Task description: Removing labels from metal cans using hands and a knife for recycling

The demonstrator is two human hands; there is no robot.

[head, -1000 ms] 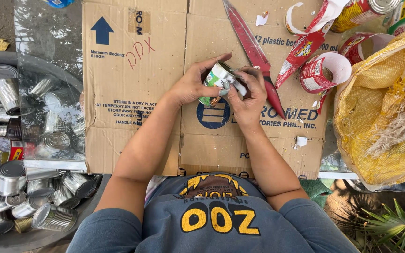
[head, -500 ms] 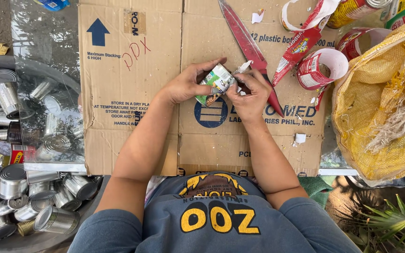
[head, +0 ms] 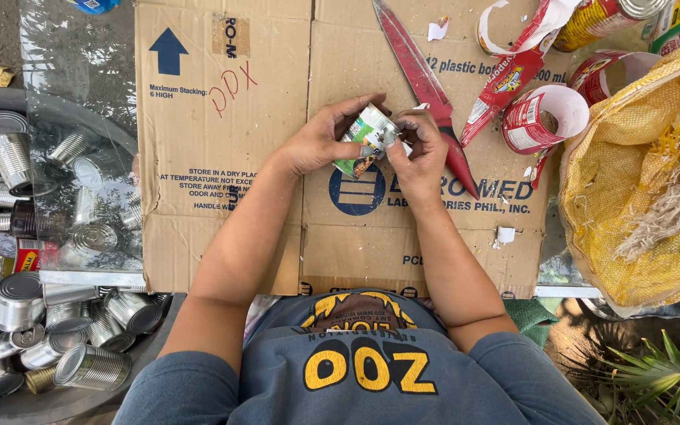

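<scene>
Outdoors, over a flattened cardboard sheet (head: 222, 181) laid on a glass tabletop (head: 80, 94). Near the sheet's middle, a small labelled can (head: 365, 138) gripped by the left hand (head: 320, 142), right hand (head: 419, 153) pinching its label. Red-handled knife (head: 426, 90) lying toward the far edge. Compared with half a second ago, can turned slightly, hands barely shifted.
</scene>
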